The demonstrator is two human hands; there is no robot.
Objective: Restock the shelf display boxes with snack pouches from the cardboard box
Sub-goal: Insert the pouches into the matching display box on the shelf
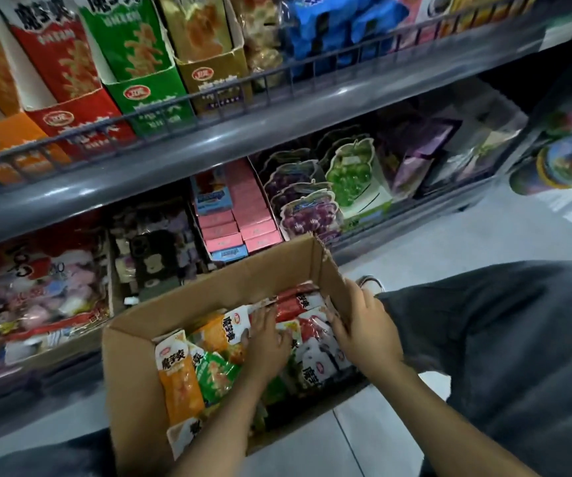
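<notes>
One head view is all there is, so plenty stays hidden or fuzzy. Both hands are down in the cardboard box (129,356), which sits on the floor (415,242) against the bottom shelf, its near end cut off by the left forearm and the frame edge. Left hand (268,342) lies flat on the heap of snack pouches (178,376), fingers (260,318) straight and a little spread, tips touching a white-topped pouch in the middle; nothing pinched as far as I can see. Right hand (363,325) is at the box's right wall, fingers curled down over the red pouches (295,304) there, but the tips are buried behind the wall and the packs, so I can't tell whether it's actually gripping one. Orange and green pouches pile up on the left of the box, red and white ones on the right; the lower layers are hidden. Up on the top shelf (277,108), behind a wire rail, stand the display boxes: orange (5,139), red (81,118), green (153,98) and gold (215,77), well apart from both hands, their tops cropped by the frame. Middle shelf stuff is dim: pink cartons (243,215), grape-shaped packs (308,215), some blurry bags on the left. Dark trouser legs (505,339) fill the right side.
</notes>
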